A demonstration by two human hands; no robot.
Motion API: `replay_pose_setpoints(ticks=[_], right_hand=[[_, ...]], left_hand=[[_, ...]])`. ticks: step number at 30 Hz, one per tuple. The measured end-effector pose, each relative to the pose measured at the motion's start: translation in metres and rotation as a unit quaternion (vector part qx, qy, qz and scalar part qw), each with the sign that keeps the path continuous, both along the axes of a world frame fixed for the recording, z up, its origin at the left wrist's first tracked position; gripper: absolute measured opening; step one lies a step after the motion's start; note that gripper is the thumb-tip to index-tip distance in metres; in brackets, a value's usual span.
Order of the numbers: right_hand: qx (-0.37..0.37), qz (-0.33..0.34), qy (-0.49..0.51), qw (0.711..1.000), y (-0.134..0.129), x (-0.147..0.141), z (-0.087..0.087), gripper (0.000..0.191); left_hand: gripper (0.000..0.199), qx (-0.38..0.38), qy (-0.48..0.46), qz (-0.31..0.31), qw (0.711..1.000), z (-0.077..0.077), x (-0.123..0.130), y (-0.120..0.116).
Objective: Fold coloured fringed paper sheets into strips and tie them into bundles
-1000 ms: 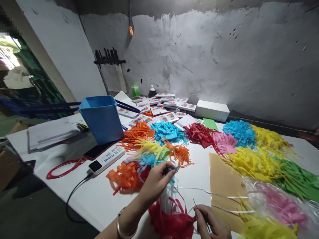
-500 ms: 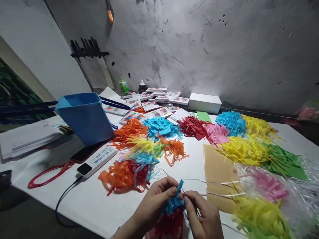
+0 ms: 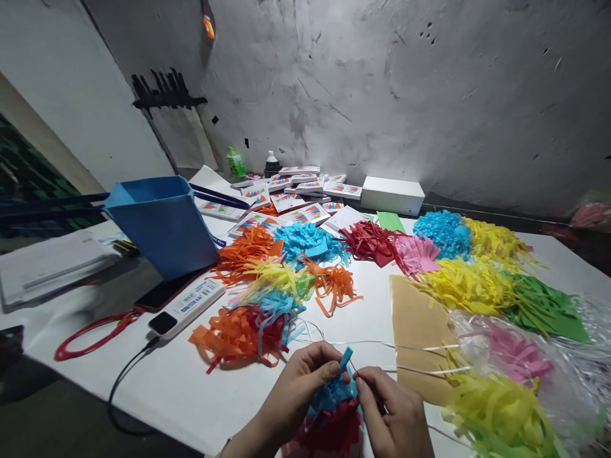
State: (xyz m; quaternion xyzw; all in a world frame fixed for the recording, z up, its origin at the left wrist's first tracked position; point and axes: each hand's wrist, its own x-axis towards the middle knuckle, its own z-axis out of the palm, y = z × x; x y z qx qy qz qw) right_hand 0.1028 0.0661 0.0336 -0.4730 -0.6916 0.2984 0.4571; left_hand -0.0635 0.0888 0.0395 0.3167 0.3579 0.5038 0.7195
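My left hand (image 3: pixel 310 375) pinches the upper end of a blue tissue-paper tassel (image 3: pixel 330 397) between thumb and fingers. A short folded blue tip (image 3: pixel 347 357) sticks up above the thumb. Right beside it, my right hand (image 3: pixel 396 407) has its thumb and forefinger closed on a thin dark cord (image 3: pixel 354 365), which runs up to the blue tip. Red fringed paper (image 3: pixel 329 436) hangs beneath the blue tassel, near the lower edge of the view. My fingers partly cover where cord and tassel meet.
Orange fringe (image 3: pixel 233 334) lies to the left, yellow fringe (image 3: pixel 501 407) to the right beside a brown sheet (image 3: pixel 420 343) crossed by white cords. A blue bin (image 3: pixel 162 222), a power bank (image 3: pixel 191 305) and several printed boxes (image 3: pixel 305 213) stand farther off.
My right hand has shifted slightly right, and the dark cord shows a little longer between it and the blue tip. The left hand keeps its pinch; more red fringe shows.
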Motion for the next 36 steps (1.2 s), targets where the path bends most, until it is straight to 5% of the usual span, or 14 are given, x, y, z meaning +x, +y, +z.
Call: replay_pose_setpoints(ticks=[27,31,36], right_hand=[[0.04,-0.034,-0.063,0.997,-0.007,0.0,-0.005,0.031],[0.02,-0.028,-0.073,0.997,-0.006,0.003,-0.005,0.033],[-0.143,-0.015,0.048,0.988,-0.002,0.003,-0.006,0.037]], left_hand=[[0.02,0.1,0.243,0.082,0.961,-0.001,-0.001,-0.008],[0.007,0.193,0.307,0.115,0.925,-0.002,-0.001,-0.01],[0.014,0.383,0.378,0.119,0.835,-0.005,0.003,-0.015]])
